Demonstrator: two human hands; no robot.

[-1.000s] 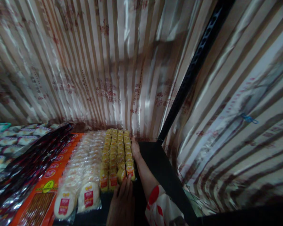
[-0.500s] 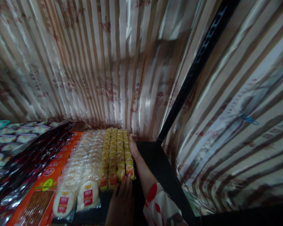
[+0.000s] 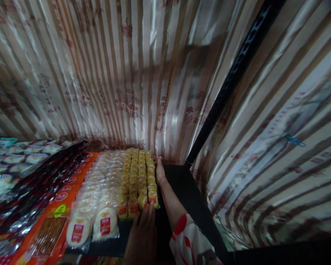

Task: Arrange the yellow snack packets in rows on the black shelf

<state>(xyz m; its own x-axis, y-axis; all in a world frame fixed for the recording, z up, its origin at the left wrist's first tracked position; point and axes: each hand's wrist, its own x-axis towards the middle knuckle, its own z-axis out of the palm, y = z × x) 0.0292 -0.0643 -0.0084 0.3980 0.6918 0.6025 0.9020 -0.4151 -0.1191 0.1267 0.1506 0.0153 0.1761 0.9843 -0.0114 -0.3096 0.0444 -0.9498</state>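
Rows of small yellow snack packets [image 3: 138, 176] stand packed on a dark shelf [image 3: 187, 195]. My left hand [image 3: 142, 235] lies flat with fingers stretched out, fingertips touching the front packets of those rows. My right hand [image 3: 160, 171] reaches deep along the right side of the yellow rows, fingers straight and pressed against the packets near the back. My right sleeve [image 3: 191, 241] is white with red spots. Neither hand grips anything.
Left of the yellow rows lie clear packs of round white cakes [image 3: 99, 206], then orange packets [image 3: 57, 213], dark shiny packets [image 3: 33, 191] and white-green packets [image 3: 5, 162]. Striped shiny foil [image 3: 132, 73] lines the back and right walls. A black upright post [image 3: 231, 77] runs up.
My right hand has slid slightly back along the yellow rows' right side. My left hand stays at the front packets. The view has shifted a little.
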